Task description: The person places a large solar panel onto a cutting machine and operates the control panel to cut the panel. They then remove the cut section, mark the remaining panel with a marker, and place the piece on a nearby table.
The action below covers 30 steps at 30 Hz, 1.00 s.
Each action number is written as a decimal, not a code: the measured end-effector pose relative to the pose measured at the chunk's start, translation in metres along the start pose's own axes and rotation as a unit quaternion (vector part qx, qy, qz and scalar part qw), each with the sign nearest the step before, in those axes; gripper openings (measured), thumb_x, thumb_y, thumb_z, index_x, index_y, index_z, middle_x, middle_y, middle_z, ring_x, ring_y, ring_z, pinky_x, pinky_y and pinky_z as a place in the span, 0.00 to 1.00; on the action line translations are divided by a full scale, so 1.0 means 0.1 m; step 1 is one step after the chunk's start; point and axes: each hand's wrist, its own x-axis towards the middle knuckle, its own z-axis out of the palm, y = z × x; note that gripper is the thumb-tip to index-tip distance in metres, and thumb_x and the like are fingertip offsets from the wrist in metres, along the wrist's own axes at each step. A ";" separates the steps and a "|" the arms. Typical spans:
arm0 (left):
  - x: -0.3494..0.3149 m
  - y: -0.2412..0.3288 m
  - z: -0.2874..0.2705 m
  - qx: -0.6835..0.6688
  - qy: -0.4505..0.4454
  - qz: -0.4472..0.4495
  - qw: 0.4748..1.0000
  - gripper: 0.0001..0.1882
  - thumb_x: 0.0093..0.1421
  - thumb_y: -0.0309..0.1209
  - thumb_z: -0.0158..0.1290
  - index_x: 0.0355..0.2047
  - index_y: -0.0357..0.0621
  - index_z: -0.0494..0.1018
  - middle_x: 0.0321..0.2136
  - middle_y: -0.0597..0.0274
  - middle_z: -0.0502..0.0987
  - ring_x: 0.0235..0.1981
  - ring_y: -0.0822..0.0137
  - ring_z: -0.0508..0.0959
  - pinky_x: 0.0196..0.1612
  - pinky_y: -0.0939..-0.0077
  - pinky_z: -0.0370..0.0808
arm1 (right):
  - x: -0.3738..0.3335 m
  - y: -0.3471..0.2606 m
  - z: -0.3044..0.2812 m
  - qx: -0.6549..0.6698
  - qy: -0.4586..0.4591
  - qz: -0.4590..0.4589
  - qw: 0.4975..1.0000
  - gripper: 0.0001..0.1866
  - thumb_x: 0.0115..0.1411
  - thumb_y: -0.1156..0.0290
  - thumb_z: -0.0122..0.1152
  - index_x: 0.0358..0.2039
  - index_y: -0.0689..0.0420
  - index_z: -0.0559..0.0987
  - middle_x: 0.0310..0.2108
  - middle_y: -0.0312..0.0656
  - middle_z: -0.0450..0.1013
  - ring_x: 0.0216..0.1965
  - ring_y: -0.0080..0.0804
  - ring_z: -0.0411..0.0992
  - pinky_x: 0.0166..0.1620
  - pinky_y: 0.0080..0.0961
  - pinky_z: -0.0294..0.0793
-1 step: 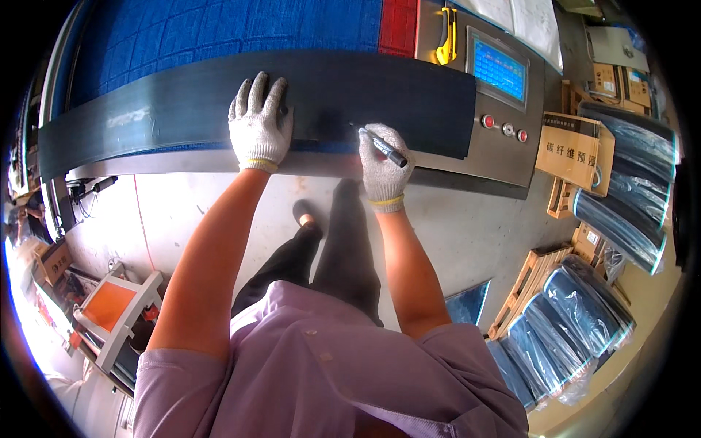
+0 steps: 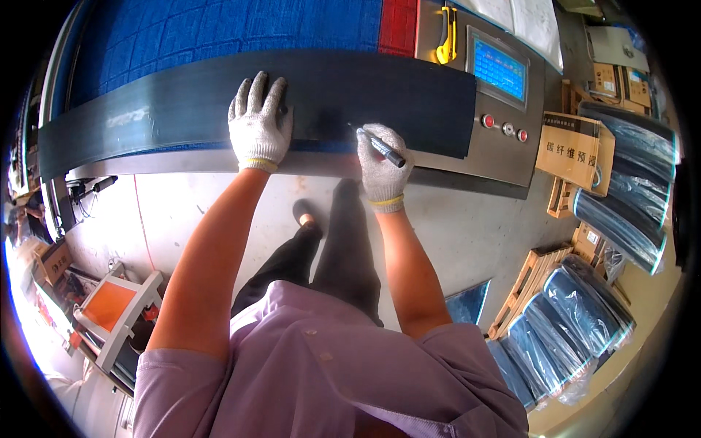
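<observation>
No visible change: left hand (image 2: 259, 124) flat on dark sheet (image 2: 182, 109), right hand (image 2: 381, 166) gripping marker (image 2: 381, 147), as before.

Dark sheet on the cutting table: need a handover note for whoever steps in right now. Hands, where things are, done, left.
Left hand, in a white knit glove, lies flat on the long dark grey flexible sheet, pinning it near the front edge.
Right hand, gloved too, holds a dark marker pen, tip on the sheet.
The sheet lies across the blue mat table, its right end by the grey control panel.
Done: sheet laid out and held. No finished mark can be made out.
Left: likely completing the mark; a yellow utility knife rests unused on the panel.
</observation>
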 end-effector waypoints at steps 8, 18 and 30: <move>-0.01 0.01 0.00 0.001 -0.004 -0.003 1.000 0.22 0.59 0.39 0.52 0.55 0.58 0.71 0.60 0.56 0.67 0.61 0.50 0.64 0.63 0.53 0.60 | -0.02 0.01 0.00 0.006 0.000 -0.020 1.000 0.08 0.49 0.79 0.69 0.31 0.59 0.81 0.31 0.43 0.79 0.34 0.36 0.77 0.41 0.28 0.75; -0.01 0.01 0.01 0.005 -0.014 -0.010 1.000 0.24 0.59 0.39 0.52 0.57 0.60 0.70 0.61 0.58 0.66 0.62 0.51 0.63 0.64 0.53 0.59 | 0.00 -0.01 -0.05 -0.022 -0.020 -0.047 0.998 0.06 0.49 0.78 0.69 0.30 0.60 0.81 0.31 0.44 0.79 0.34 0.37 0.77 0.41 0.28 0.75; -0.01 0.01 0.02 0.013 -0.015 -0.013 1.000 0.23 0.60 0.40 0.52 0.57 0.60 0.70 0.61 0.59 0.66 0.63 0.52 0.62 0.64 0.54 0.59 | 0.00 0.10 -0.11 -0.023 -0.019 0.013 0.999 0.11 0.50 0.78 0.69 0.35 0.59 0.81 0.32 0.42 0.78 0.33 0.30 0.77 0.38 0.21 0.75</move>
